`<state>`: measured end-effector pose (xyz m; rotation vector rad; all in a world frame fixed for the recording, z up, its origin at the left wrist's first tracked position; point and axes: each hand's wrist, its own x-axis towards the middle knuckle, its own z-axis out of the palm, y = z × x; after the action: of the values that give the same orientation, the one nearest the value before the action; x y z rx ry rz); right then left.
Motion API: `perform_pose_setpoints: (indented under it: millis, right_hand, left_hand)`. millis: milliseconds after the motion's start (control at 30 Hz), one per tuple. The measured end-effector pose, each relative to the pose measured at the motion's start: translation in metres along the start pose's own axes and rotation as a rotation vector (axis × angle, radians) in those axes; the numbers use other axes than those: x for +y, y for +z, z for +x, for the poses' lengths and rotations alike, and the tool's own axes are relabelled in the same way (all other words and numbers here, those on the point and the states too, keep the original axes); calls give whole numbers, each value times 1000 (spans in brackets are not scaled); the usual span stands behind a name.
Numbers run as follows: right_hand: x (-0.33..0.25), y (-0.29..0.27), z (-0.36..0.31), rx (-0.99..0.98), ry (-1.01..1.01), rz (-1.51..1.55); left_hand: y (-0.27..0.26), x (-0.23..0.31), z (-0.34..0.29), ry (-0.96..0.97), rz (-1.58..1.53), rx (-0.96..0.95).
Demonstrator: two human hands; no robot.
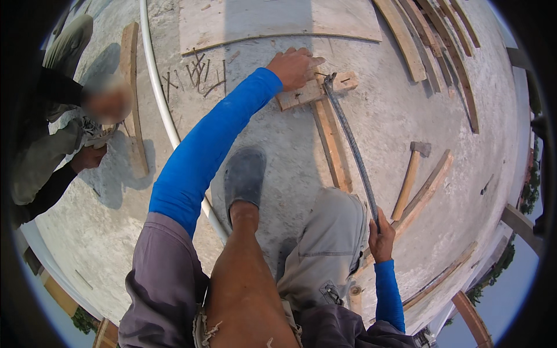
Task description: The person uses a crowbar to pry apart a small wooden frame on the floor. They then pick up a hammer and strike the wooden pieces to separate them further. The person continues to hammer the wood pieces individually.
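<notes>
Your right hand [382, 238] clenches ribbed grey steel bar [355, 146], slanting forward-left; far end at pale wooden block [299, 97], nearer your left hand [293, 68], grasp unclear.

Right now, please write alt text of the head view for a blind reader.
The wearer's right hand grips a long metal bar, its far end over wood pieces beside the left hand. Loose nails and a hammer-like tool lie nearby; another person is at left.

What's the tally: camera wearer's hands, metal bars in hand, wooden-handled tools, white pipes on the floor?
Wearer's hands (left hand, right hand): 2
Metal bar: 1
Wooden-handled tool: 1
White pipe: 1
Total: 5
</notes>
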<state>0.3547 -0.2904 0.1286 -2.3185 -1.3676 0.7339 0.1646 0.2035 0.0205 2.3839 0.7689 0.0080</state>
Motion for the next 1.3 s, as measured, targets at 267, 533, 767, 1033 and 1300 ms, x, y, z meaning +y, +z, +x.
perform_pose_setpoints:
  millis: [267, 533, 767, 1033, 1300]
  right_hand:
    - [-24, -48, -6, 50, -77, -191]
    - [-36, -90, -63, 33, 167, -209]
    - [-42, -127, -75, -20, 309, -395]
    - [-92, -191, -14, -166, 337, -467]
    - [-121, -229, 47, -269, 231, -693]
  left_hand:
    - [-9, 28, 12, 255, 479, 204]
    - [-33, -50, -108, -442, 293, 375]
    - [9, -54, -144, -299, 133, 645]
    - [43, 29, -59, -173, -71, 133]
    - [84, 36, -132, -319, -478, 625]
